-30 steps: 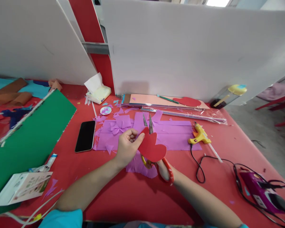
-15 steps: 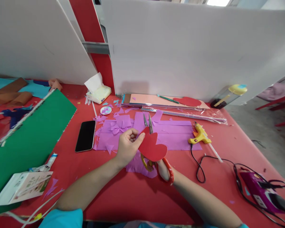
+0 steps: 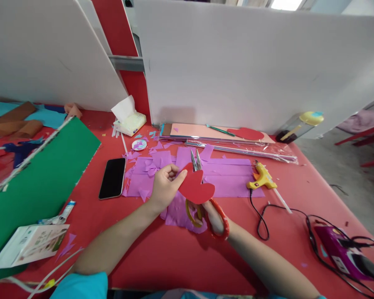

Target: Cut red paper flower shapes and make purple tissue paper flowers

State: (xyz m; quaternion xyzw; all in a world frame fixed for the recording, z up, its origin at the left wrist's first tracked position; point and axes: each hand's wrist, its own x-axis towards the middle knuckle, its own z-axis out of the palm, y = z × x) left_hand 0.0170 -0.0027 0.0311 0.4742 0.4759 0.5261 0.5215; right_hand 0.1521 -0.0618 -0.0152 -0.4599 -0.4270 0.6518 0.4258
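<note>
My left hand (image 3: 165,187) pinches a red heart-like paper shape (image 3: 195,189) by its left edge and holds it above the table. Below it my right hand (image 3: 214,218) grips scissors (image 3: 202,207) with red and yellow handles. The steel blades (image 3: 195,160) poke up behind the red shape, nearly closed, cutting into its top edge. Most of my right hand is hidden under the paper. Purple paper sheets (image 3: 230,176) and scraps lie on the red table (image 3: 174,257) beneath both hands.
A black phone (image 3: 112,177) lies left of the purple paper. A yellow glue gun (image 3: 262,176) with a black cord sits right. A green board (image 3: 34,187), tissue pack (image 3: 128,120), paper stack (image 3: 205,131), bottle (image 3: 299,124), purple device (image 3: 343,249) and white partitions surround.
The scissor blades have closed further into the red shape. My left hand has lifted and turned the shape slightly up and left, and the scissor handles show more below it.
</note>
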